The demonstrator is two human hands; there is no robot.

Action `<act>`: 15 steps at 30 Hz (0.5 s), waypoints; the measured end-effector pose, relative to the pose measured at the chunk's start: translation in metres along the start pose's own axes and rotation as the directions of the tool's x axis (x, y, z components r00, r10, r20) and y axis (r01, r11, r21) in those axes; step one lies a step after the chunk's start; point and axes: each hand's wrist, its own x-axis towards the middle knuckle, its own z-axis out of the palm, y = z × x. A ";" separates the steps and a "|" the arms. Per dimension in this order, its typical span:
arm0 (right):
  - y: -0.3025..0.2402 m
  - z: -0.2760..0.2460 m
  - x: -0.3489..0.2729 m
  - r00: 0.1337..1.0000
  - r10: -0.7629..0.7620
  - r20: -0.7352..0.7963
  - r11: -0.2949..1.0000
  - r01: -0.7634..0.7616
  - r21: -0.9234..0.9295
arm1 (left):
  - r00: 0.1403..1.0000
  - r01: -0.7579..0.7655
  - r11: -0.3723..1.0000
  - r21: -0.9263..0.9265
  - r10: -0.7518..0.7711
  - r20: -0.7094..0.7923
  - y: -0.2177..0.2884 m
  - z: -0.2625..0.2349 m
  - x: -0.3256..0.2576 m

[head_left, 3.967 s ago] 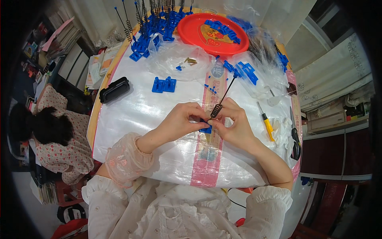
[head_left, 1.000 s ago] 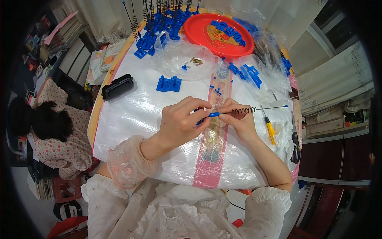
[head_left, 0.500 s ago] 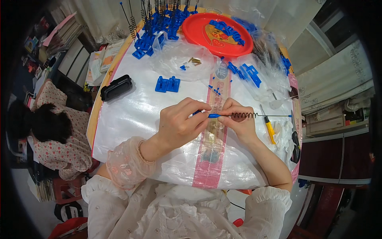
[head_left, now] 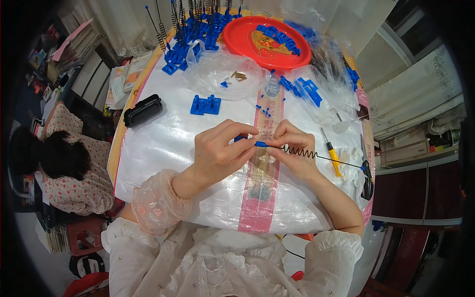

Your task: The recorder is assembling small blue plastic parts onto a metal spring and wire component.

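Note:
My left hand (head_left: pixel 222 148) is closed on a blue plastic piece (head_left: pixel 260 144), part of which is hidden by the fingers. My right hand (head_left: pixel 296 148) pinches the black coiled spring wire (head_left: pixel 306 152) close to where it meets that blue piece. From the right hand the wire runs out straight, slanting down to the right to a small blue tip near the scissors (head_left: pixel 366 180). Beyond the hands, a pair of blue square-based parts (head_left: pixel 205 105) stands on the white sheet (head_left: pixel 163 163). Right of my right hand lies a yellow-handled screwdriver (head_left: pixel 333 159).
A black case (head_left: pixel 143 110) lies at the left edge. A red tray (head_left: pixel 235 44) with blue parts stands at the back, beside many blue spring assemblies (head_left: pixel 180 52). Clear plastic bags (head_left: pixel 203 74) hold brass screws (head_left: pixel 239 76). Another person (head_left: pixel 74 158) sits at left.
The wire's free end has swung downward, so it now slants instead of lying level. Both hands keep their grip with only a slight shift.

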 end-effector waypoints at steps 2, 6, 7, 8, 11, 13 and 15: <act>0.002 -0.001 0.000 1.000 -0.004 0.004 1.000 0.004 0.024 | 1.000 0.002 1.000 0.001 -0.002 -0.005 0.000 0.000 0.001; 0.004 0.000 0.000 0.998 0.052 0.018 0.992 -0.054 0.111 | 1.000 -0.004 1.000 0.022 0.005 -0.031 -0.001 0.000 0.002; 0.005 0.001 0.000 0.997 0.075 0.025 0.987 -0.077 0.142 | 0.999 0.003 1.000 0.025 -0.002 -0.034 -0.001 0.000 0.001; 0.006 0.001 0.000 0.997 0.074 0.019 0.985 -0.076 0.153 | 0.999 0.010 1.000 0.025 -0.009 -0.037 -0.002 0.001 0.000; 0.010 0.001 0.000 0.997 0.073 0.002 0.982 -0.072 0.177 | 0.999 0.009 0.999 0.048 -0.008 -0.033 0.000 0.000 0.001; 0.012 0.002 0.000 0.997 0.072 -0.012 0.981 -0.068 0.181 | 0.999 -0.015 0.998 0.068 0.018 -0.042 -0.002 0.000 0.002; 0.011 0.004 -0.001 0.997 0.077 -0.020 0.977 -0.072 0.202 | 0.998 -0.029 0.996 0.081 0.033 -0.046 -0.003 -0.001 0.002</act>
